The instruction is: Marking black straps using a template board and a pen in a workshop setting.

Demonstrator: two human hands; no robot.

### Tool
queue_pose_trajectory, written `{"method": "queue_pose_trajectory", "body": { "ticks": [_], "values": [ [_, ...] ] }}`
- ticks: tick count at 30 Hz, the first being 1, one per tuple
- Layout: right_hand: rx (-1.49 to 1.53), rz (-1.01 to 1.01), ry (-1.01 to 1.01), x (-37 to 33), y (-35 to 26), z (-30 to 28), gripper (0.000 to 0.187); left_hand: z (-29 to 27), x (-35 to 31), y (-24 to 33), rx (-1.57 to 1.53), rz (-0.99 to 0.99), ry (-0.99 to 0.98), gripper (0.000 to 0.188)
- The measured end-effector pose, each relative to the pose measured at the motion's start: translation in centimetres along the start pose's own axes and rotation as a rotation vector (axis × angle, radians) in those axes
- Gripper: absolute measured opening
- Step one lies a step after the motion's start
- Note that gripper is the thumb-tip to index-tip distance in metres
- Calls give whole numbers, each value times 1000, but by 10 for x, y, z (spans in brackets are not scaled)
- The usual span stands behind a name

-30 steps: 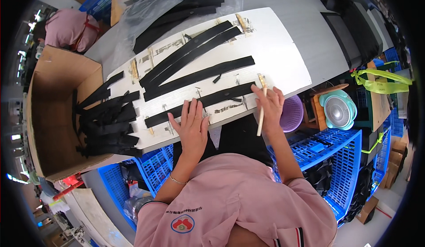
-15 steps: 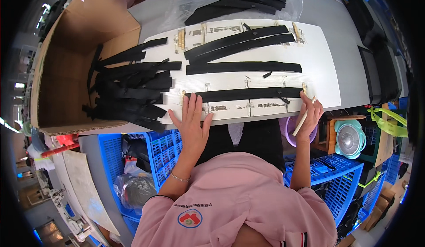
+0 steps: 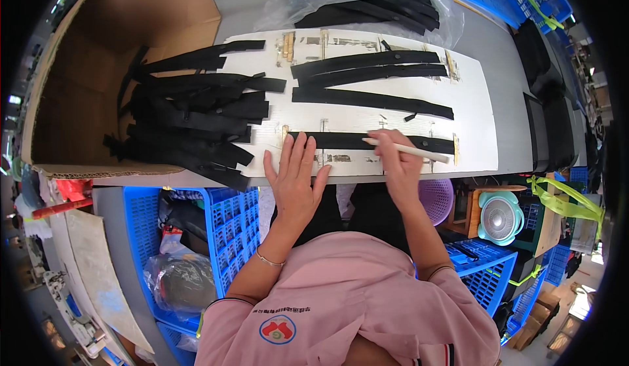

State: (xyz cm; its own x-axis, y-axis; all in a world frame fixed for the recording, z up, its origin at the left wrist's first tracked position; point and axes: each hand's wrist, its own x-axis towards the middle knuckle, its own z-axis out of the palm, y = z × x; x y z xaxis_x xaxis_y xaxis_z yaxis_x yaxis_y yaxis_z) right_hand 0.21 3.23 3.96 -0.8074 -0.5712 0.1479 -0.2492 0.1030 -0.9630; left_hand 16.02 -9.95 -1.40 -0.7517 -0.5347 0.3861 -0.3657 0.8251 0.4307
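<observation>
Mid-frame, the left hand (image 3: 295,186), spread and grasping nothing, should pin the black strip (image 3: 344,141) flat while the right hand (image 3: 402,169), pinching the pale pen (image 3: 420,151), guides it lightly

Board (image 3: 477,104) positioned right of carton (image 3: 157,19).
Four strips (image 3: 372,101) are laid upon it; a strip heap (image 3: 196,112) is extended from the carton; a bag (image 3: 278,5) is placed behind.

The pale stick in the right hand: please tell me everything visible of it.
The pale stick is slim, straight and cream-white, narrowing toward its left end; its material is unclear. The right hand grips it, hiding part of its middle. It slants, its left end over the black strip; whether they touch is unclear.
</observation>
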Motion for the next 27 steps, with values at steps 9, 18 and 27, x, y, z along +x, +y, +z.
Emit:
{"method": "queue_pose_trajectory", "body": {
  "ticks": [9, 18, 27],
  "values": [
    [-110, -56, -173, 23, 22, 60, 22, -1, 0, 1, -39, -26, 2, 58],
    [-100, -103, -136, 23, 26, 62, 22, -1, 0, 1, -49, -19, 6, 58],
    [-84, -31, -195, 20, 18, 54, 21, 0, 1, 1, -15, -7, 25, 57]
  ]
}}
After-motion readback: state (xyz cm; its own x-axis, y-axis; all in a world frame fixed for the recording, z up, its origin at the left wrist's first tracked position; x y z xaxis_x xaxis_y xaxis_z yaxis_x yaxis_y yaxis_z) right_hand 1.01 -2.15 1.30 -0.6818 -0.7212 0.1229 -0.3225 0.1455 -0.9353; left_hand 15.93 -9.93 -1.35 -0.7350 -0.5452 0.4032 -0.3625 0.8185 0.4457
